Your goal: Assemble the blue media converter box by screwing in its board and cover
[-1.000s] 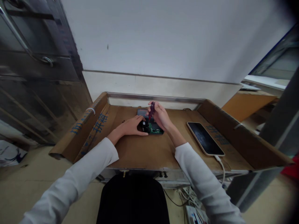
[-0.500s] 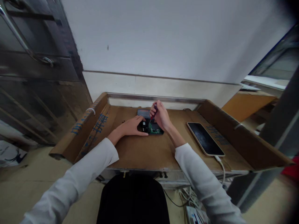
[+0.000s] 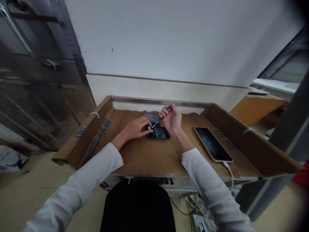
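Observation:
A black device case (image 3: 166, 137) lies on the cardboard, with a green circuit board (image 3: 158, 133) showing inside it. At its left end my left hand (image 3: 136, 128) pinches a small black part with a white patch (image 3: 149, 128) between thumb and fingers. My right hand (image 3: 174, 120) is wrapped round the red and purple handle of a screwdriver (image 3: 156, 123). The screwdriver slants down to the left, its tip at the small black part by my left fingertips. Behind the case lies a flat grey piece (image 3: 151, 116), partly hidden by my left fingers.
A phone (image 3: 213, 144) with a white cable (image 3: 228, 167) plugged in lies at the right. Raised cardboard flaps (image 3: 83, 132) edge the cardboard-covered table (image 3: 145, 158) on both sides. A wall stands behind. Cables and power strips (image 3: 200, 206) are below the table.
My right hand has moved slightly right, and the screwdriver leans over more. My left hand has shifted up a little, its thumb now higher, by the small black part.

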### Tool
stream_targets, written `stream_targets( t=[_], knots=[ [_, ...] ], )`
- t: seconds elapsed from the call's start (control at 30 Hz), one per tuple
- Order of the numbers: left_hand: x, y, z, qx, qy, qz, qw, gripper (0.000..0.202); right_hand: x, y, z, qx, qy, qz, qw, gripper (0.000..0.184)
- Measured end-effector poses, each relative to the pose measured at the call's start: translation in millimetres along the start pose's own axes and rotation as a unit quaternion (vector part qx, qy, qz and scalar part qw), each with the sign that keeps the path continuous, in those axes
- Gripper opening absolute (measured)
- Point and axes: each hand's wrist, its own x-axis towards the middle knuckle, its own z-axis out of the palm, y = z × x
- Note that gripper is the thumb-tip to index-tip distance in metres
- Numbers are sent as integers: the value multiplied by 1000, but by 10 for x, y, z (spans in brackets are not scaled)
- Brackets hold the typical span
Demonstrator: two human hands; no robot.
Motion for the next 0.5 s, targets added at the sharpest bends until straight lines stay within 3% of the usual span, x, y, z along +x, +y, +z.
stream_targets(
  t=[0.13, 0.23, 0.37, 0.5],
  knots=[
    [-9, -36, -17, 30, 7, 16, 999, 24, 16, 5, -16, -3, 9, -12, 1000, 33],
    [-30, -103, -117, 49, 5, -10, 999, 22, 33, -1, -44, -11, 37, -40, 998, 32],
    [-106, -220, -288, 101, 16, -128, 986, 18, 51, -17, -90, -10, 63, -71, 995, 31],
    [-202, -273, -361, 110, -68, -220, 967, 23, 56, -27, -112, 5, 78, -70, 994, 32]
  ],
)
